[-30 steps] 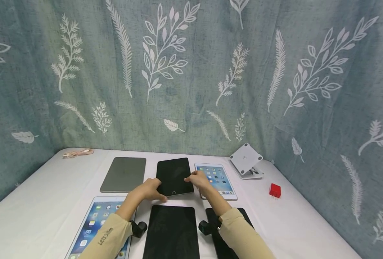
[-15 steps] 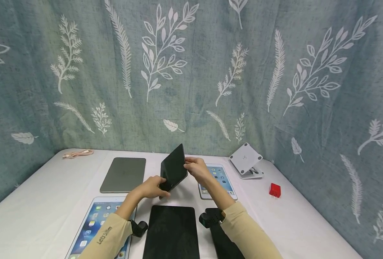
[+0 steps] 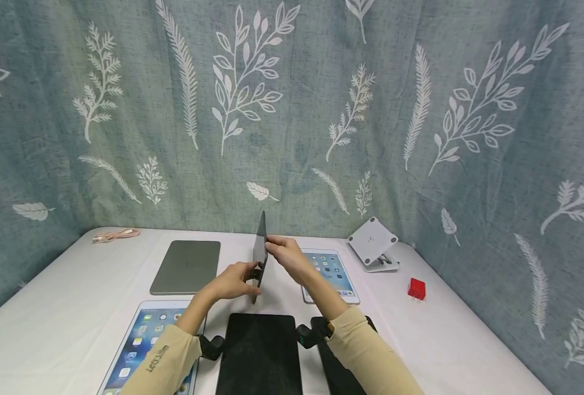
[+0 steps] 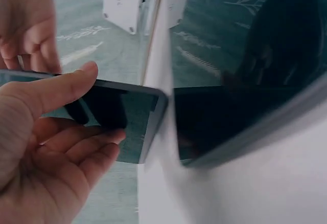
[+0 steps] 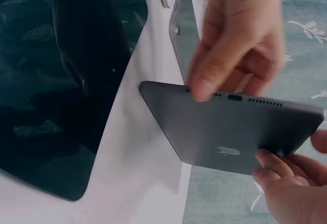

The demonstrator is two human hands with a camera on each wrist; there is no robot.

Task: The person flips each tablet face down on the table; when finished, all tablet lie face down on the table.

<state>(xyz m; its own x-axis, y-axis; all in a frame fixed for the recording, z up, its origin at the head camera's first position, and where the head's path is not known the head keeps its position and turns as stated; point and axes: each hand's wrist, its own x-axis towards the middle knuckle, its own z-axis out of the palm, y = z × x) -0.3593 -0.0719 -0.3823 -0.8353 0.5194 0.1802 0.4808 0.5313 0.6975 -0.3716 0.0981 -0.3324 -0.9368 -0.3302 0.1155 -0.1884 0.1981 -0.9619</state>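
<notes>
tablet point(image 3: 260, 241) is held on edge: its port end is pinched by the left hand point(image 3: 232, 280), and it is pinched higher up by the right hand point(image 3: 288, 257). left of the grip, a grey tablet point(image 3: 185, 267) is laid on the table point(image 3: 89, 291); right of it, a stand point(image 3: 373, 240) is seen.

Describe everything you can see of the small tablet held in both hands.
The small tablet is thin and dark grey, with rounded corners, a metal-looking back and a pale apple logo. A port and small holes line one short edge. Its other face is glossy. It is tilted up nearly on edge, beyond the large black tablet. The left hand pinches the port end; the right hand holds a long edge. Whether it touches the table is unclear.
</notes>
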